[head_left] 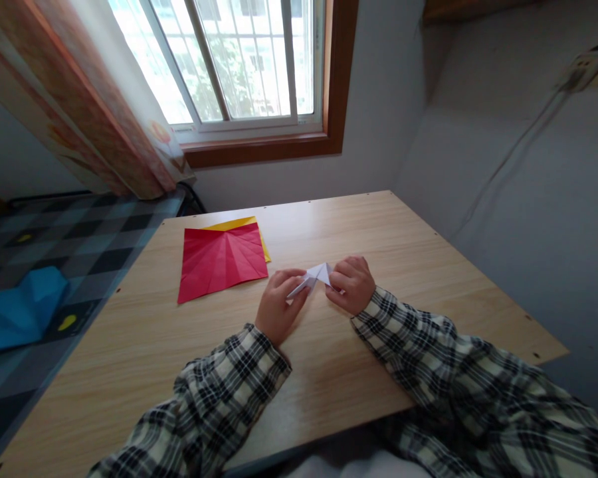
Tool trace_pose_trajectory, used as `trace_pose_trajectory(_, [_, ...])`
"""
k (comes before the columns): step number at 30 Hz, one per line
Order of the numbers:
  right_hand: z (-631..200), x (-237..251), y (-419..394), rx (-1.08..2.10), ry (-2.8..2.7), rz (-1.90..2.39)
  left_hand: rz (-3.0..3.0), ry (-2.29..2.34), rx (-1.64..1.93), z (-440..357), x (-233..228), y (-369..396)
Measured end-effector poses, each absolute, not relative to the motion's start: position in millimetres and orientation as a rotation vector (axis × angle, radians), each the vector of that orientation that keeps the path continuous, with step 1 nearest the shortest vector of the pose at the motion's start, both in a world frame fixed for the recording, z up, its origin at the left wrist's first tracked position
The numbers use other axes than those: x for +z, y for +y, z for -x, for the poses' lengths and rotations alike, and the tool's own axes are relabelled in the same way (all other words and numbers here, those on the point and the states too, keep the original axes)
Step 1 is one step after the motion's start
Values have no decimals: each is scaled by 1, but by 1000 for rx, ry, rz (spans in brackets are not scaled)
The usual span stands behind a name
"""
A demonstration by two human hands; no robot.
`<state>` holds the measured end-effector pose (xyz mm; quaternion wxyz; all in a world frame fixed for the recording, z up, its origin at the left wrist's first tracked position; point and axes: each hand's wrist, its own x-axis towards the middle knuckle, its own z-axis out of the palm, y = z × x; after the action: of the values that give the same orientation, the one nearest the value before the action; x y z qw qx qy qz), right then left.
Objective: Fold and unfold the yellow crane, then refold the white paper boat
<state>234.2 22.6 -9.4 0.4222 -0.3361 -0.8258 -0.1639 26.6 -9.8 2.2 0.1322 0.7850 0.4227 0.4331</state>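
A small piece of folded white paper (pixel 321 273) is held between my two hands, just above the wooden table (pixel 379 239). My left hand (pixel 283 302) pinches its left part, thumb below and fingers on top. On the other side, my right hand (pixel 353 284) has its fingers curled round the right part. Pointed flaps and crease lines show in the middle of the paper; its outer ends are partly hidden by my fingers.
A creased red sheet of paper (pixel 224 262) lies left of my hands, over a yellow sheet (pixel 246 224). Further left, a blue folded paper (pixel 24 309) rests on a checked cloth (pixel 10 398). Beyond the table are a window (pixel 239 60), a curtain (pixel 90 99) and a wall.
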Motion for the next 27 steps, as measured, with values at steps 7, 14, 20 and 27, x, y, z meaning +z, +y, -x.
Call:
trace_pose_trajectory(7, [-235,-11,23,-237,-2098,725,-2273,1167,1248,-24,3,-8])
trace_pose_trajectory(14, [-233,-10,22,-187,-2043,708,-2309,1138,1154,-24,3,-10])
trace_pose_trajectory(20, [-235,-12,22,-153,-2071,770,-2321,1160,1120,-25,4,-11])
trace_pose_trajectory(27, [-235,-9,21,-166,-2074,761,-2414,1191,1147,-23,2,-10])
